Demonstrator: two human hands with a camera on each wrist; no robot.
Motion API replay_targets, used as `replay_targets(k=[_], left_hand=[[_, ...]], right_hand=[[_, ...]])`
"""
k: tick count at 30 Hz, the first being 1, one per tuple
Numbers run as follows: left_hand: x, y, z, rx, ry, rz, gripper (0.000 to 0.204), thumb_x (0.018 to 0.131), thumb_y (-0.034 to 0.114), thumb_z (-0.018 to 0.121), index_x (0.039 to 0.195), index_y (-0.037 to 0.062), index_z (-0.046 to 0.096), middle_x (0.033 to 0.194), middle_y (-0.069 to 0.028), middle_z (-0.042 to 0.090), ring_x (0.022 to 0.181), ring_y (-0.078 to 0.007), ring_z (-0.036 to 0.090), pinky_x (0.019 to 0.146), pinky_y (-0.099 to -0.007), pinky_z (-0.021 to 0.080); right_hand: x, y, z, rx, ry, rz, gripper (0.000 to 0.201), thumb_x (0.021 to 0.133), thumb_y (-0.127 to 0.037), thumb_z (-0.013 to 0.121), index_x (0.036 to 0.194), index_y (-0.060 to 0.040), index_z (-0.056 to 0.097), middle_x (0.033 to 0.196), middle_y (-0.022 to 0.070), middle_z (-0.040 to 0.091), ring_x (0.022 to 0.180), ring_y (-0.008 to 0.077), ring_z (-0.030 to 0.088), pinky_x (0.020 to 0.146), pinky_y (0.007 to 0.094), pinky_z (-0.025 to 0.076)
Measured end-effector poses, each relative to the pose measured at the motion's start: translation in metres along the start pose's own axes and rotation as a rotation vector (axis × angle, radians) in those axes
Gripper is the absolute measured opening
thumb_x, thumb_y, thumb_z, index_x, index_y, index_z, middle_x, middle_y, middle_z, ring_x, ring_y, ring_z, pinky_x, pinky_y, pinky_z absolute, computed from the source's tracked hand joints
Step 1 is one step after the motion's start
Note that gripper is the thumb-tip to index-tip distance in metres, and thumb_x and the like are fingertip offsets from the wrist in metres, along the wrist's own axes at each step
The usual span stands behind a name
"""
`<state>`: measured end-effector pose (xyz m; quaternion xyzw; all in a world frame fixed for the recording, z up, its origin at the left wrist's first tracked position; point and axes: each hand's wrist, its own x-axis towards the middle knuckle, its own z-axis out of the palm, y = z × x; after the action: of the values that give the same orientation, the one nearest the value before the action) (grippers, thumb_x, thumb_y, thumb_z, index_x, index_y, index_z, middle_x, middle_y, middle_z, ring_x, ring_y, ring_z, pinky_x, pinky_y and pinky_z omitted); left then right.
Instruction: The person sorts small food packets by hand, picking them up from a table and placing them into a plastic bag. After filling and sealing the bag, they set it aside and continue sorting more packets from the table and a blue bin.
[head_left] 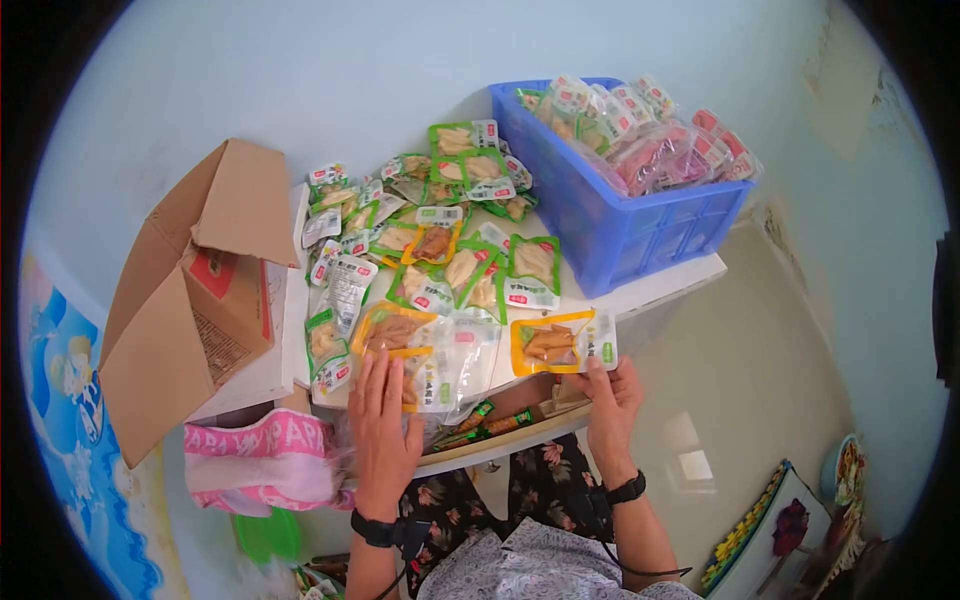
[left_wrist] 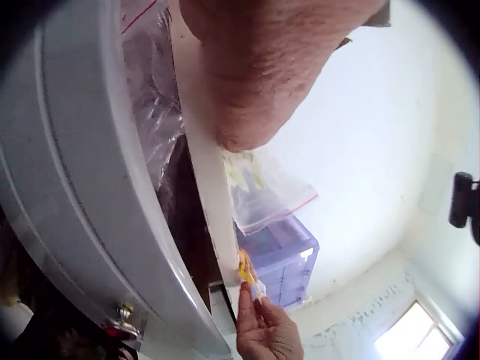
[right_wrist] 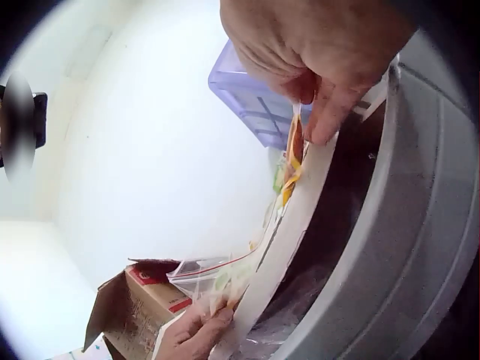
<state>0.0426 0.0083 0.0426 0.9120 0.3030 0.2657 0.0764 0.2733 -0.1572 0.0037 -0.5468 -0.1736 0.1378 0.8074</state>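
My right hand [head_left: 612,405] pinches the right end of a yellow-edged snack packet [head_left: 550,343] between thumb and fingers, at the table's front edge. The packet shows brown pieces through its window. To the left lies a clear zip bag [head_left: 475,350] with yellow-edged packets inside. My left hand [head_left: 385,420] rests on this bag, its fingers extended over the packets and the thumb apart. In the right wrist view the bag's red zip line [right_wrist: 217,270] stands up beside the left hand [right_wrist: 196,330]. Green-edged packets [head_left: 535,262] lie in a loose pile behind the bag.
A blue crate [head_left: 650,235] full of bagged packets stands at the back right. An open cardboard box [head_left: 160,330] is at the left. Below the tabletop, an open drawer [head_left: 510,437] holds small wrapped snacks. A pink and white cloth [head_left: 255,460] hangs at the left.
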Motion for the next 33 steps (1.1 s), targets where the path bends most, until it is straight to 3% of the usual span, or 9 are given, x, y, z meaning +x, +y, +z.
replay_targets(k=[5, 9, 14, 18, 21, 24, 27, 30, 33], left_hand=[[-0.013, 0.023, -0.012, 0.046, 0.062, -0.024, 0.075, 0.083, 0.007, 0.064, 0.155, 0.0003, 0.045, 0.161, -0.0215, 0.042, 0.153, -0.0421, 0.033, 0.124, -0.0543, 0.027], [-0.013, 0.044, -0.030, -0.015, 0.096, 0.024, 0.072, 0.084, 0.009, 0.067, 0.153, -0.0002, 0.048, 0.157, -0.0216, 0.047, 0.150, -0.0419, 0.038, 0.122, -0.0513, 0.031], [0.007, 0.071, -0.024, -0.067, 0.186, 0.060, 0.062, 0.085, 0.016, 0.077, 0.142, -0.0007, 0.057, 0.131, -0.0180, 0.060, 0.127, -0.0383, 0.052, 0.109, -0.0491, 0.041], [0.025, 0.083, -0.014, -0.006, 0.156, 0.056, 0.052, 0.085, 0.018, 0.081, 0.130, 0.0008, 0.062, 0.107, -0.0122, 0.061, 0.105, -0.0318, 0.058, 0.092, -0.0452, 0.048], [0.027, 0.067, 0.002, -0.037, 0.186, 0.051, 0.031, 0.088, 0.011, 0.078, 0.115, 0.0017, 0.065, 0.095, -0.0096, 0.059, 0.087, -0.0250, 0.060, 0.077, -0.0389, 0.049], [0.023, 0.061, 0.011, -0.270, 0.214, -0.079, 0.013, 0.091, 0.005, 0.073, 0.102, 0.0017, 0.065, 0.087, -0.0079, 0.057, 0.074, -0.0185, 0.057, 0.066, -0.0328, 0.047], [0.024, 0.069, 0.005, -0.307, 0.231, -0.086, 0.007, 0.094, 0.004, 0.071, 0.094, 0.0009, 0.065, 0.081, -0.0064, 0.057, 0.067, -0.0143, 0.055, 0.060, -0.0293, 0.045], [0.024, 0.074, 0.005, -0.313, 0.272, -0.088, 0.007, 0.096, 0.005, 0.071, 0.095, 0.0010, 0.065, 0.079, -0.0056, 0.059, 0.064, -0.0136, 0.056, 0.058, -0.0300, 0.044], [0.025, 0.075, 0.004, -0.280, 0.299, -0.044, 0.007, 0.092, 0.003, 0.073, 0.095, 0.0030, 0.066, 0.077, -0.0096, 0.060, 0.058, -0.0222, 0.057, 0.054, -0.0350, 0.045]], right_hand=[[0.008, -0.017, 0.006, 0.052, -0.010, 0.219, 0.022, 0.105, -0.019, 0.066, 0.111, 0.0012, 0.059, 0.097, 0.0107, 0.071, 0.080, 0.0154, 0.074, 0.073, 0.0282, 0.063], [0.035, -0.015, -0.005, 0.167, 0.044, 0.323, 0.028, 0.103, -0.025, 0.069, 0.112, 0.0000, 0.059, 0.092, 0.0100, 0.071, 0.069, 0.0148, 0.072, 0.059, 0.0249, 0.058], [0.055, 0.009, -0.018, 0.065, -0.134, 0.349, 0.024, 0.101, -0.020, 0.070, 0.110, -0.0005, 0.059, 0.089, 0.0089, 0.070, 0.061, 0.0143, 0.071, 0.050, 0.0224, 0.053], [0.033, -0.016, -0.017, 0.109, -0.275, 0.387, 0.020, 0.101, -0.012, 0.065, 0.112, 0.0011, 0.054, 0.094, 0.0110, 0.071, 0.063, 0.0167, 0.073, 0.050, 0.0242, 0.055], [0.016, -0.022, -0.024, 0.117, -0.269, 0.352, 0.023, 0.102, -0.007, 0.060, 0.120, 0.0030, 0.050, 0.098, 0.0137, 0.071, 0.065, 0.0191, 0.074, 0.050, 0.0259, 0.056], [0.002, -0.040, -0.030, 0.160, -0.288, 0.295, 0.028, 0.102, -0.004, 0.058, 0.127, 0.0038, 0.047, 0.099, 0.0153, 0.070, 0.065, 0.0201, 0.074, 0.051, 0.0271, 0.057], [-0.012, -0.053, -0.022, 0.215, -0.320, 0.311, 0.030, 0.102, -0.003, 0.057, 0.130, 0.0034, 0.046, 0.099, 0.0155, 0.070, 0.065, 0.0196, 0.073, 0.051, 0.0269, 0.057], [-0.019, -0.053, -0.007, 0.240, -0.330, 0.358, 0.030, 0.103, -0.003, 0.057, 0.130, 0.0032, 0.046, 0.100, 0.0145, 0.070, 0.064, 0.0184, 0.073, 0.049, 0.0258, 0.054], [-0.019, -0.050, 0.002, 0.241, -0.360, 0.397, 0.030, 0.103, -0.003, 0.058, 0.130, 0.0026, 0.047, 0.100, 0.0128, 0.070, 0.062, 0.0165, 0.071, 0.046, 0.0239, 0.049]])
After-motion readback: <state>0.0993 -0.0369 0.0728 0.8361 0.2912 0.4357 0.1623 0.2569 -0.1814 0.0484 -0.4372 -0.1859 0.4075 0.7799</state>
